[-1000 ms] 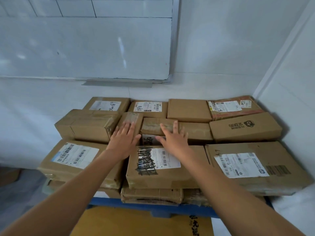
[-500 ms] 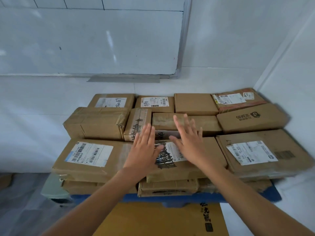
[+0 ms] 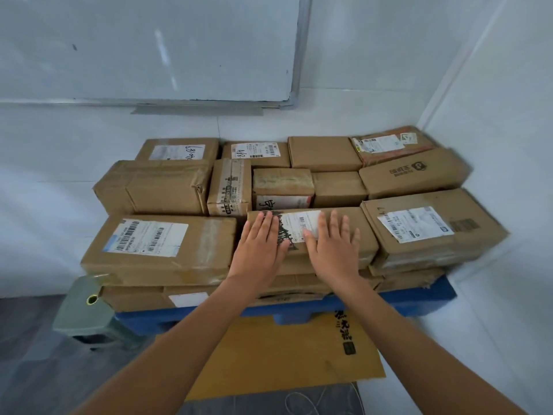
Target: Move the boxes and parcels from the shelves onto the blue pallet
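Several brown cardboard boxes and parcels lie stacked on the blue pallet (image 3: 413, 304), which stands in the corner of a white room. My left hand (image 3: 258, 250) and my right hand (image 3: 333, 250) are both flat, fingers spread, over the front middle box (image 3: 363, 238), the one with a white label scribbled over in black. Neither hand grips anything. Behind that box sit a narrow taped parcel (image 3: 229, 187) and a small parcel with a red-and-white label (image 3: 282, 187).
A green plastic stool (image 3: 80, 313) stands at the pallet's left front corner. A flat yellow-brown cardboard sheet (image 3: 287, 357) lies on the floor before the pallet. A whiteboard (image 3: 149, 46) hangs on the wall behind. White walls close in behind and to the right.
Both hands have drawn back toward me from the middle-row parcels to the front middle box. The camera has pulled back and tilted down, showing more floor.
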